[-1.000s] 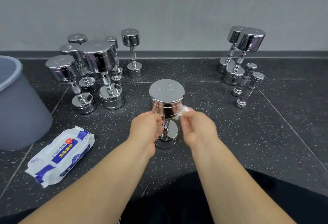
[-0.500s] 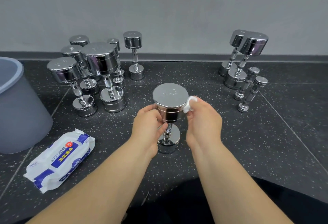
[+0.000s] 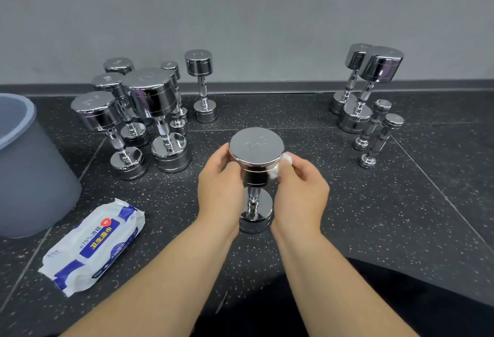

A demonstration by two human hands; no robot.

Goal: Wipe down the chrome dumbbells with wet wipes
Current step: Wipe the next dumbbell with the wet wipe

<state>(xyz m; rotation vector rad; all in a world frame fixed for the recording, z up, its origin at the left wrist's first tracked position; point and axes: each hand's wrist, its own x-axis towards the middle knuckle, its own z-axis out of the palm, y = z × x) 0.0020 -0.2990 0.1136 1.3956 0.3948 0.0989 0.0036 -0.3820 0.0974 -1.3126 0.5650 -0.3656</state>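
A black rubber floor (image 3: 387,216) flecked with white, laid in large tiles, runs to a grey wall in a gym corner. Nearest the lens, dark clothing (image 3: 414,302) fills the lower right corner, and my two bare forearms reach forward from the bottom edge. Between them a chrome dumbbell (image 3: 256,147) stands on end on the floor, its lower head touching the rubber and its knurled handle upright. My left grip (image 3: 220,184) is curled round the left side of the upper head, thumb and fingers on the chrome rim. My right grip (image 3: 299,189) pinches a crumpled white wet wipe (image 3: 280,167) and presses it against the right side of that same head. The flat top face carries a stamped marking that I cannot read with certainty.

To the left, near my left forearm, a white-and-blue pack of wipes (image 3: 93,245) lies flat on the floor. Beyond it, at the left edge, sits a grey bucket (image 3: 34,176) with a lighter rim. Farther back on the left, six chrome dumbbells (image 3: 152,101) of mixed sizes stand on end in a tight cluster. Well apart on the right, four more dumbbells (image 3: 374,74) stand on end, two large and two small. Behind everything, a dark skirting strip (image 3: 267,86) meets the plain grey wall (image 3: 240,16).
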